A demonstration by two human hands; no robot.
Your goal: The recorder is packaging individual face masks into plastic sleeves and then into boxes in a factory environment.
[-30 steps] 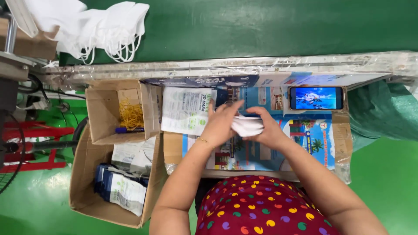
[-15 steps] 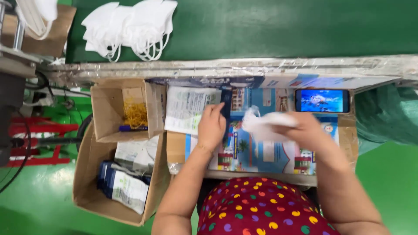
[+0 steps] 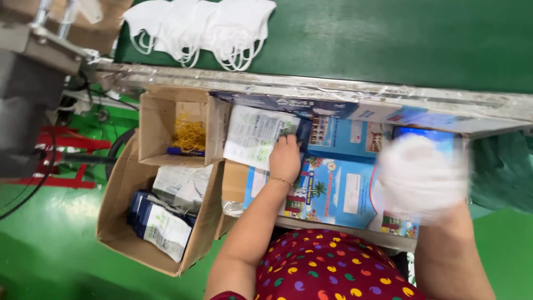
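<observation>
The belt (image 3: 388, 39) is dark green, the floor (image 3: 50, 244) a brighter green. White masks (image 3: 205, 28) lie on the belt, and a blurred white mask (image 3: 419, 175) is in the right hand (image 3: 444, 216). The cardboard box (image 3: 161, 119) is brown with yellow rubber bands (image 3: 190, 135) inside. The printed sheet (image 3: 338, 189) is blue with coloured pictures. The garment (image 3: 327, 266) is maroon with multicoloured dots.

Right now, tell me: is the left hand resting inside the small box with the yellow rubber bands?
No, the left hand lies on the white printed pouches, beside the small box.
</observation>
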